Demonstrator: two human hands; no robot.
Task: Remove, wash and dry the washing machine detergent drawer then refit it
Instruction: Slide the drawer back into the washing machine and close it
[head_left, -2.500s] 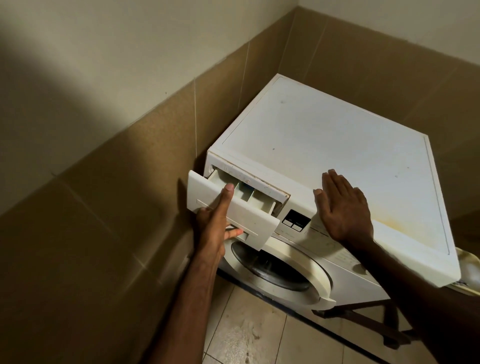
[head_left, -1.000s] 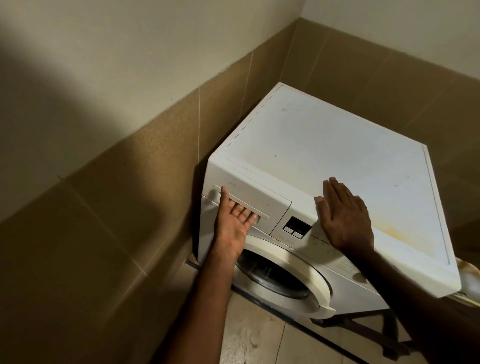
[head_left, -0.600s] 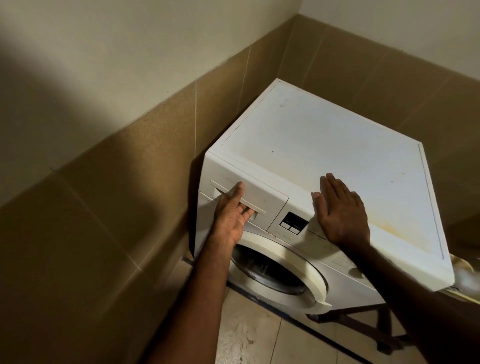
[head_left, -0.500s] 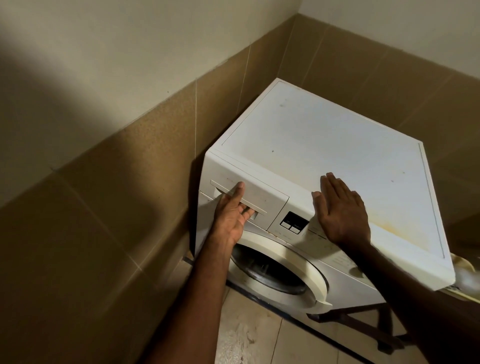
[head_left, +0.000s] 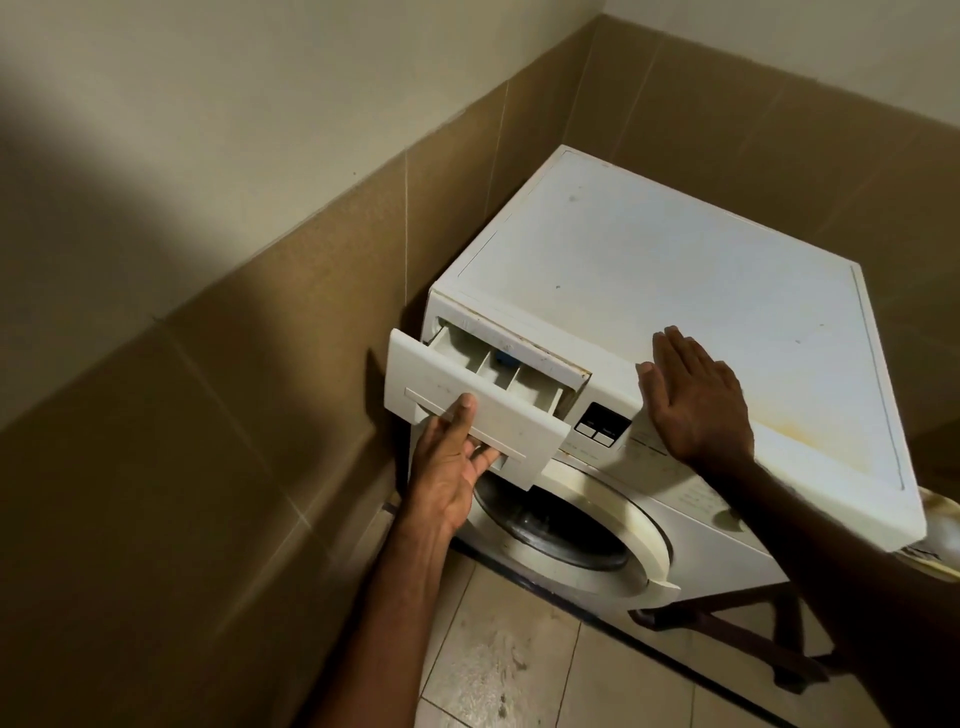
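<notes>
View from the head camera, looking down into a tiled corner. A white front-loading washing machine (head_left: 675, 291) stands on a dark frame against the brown tiled wall (head_left: 234, 389). Its white plastic detergent drawer (head_left: 467, 410) sits at the upper left of the machine's front, partly pulled out of its slot, so that three pale compartments and a small blue fitting show behind the flat front panel. The left hand (head_left: 449, 467) grips the drawer from below: the thumb lies up across the front panel and the fingers curl into the handle recess under its lower edge. The right hand (head_left: 696, 400) lies flat, fingers straight and close together, holding nothing, pressed on the front edge of the machine's top, just right of the dark display panel (head_left: 602, 423). Below the drawer is the round cream-rimmed door (head_left: 623, 525). Pale floor tiles (head_left: 509, 654) lie beneath.
</notes>
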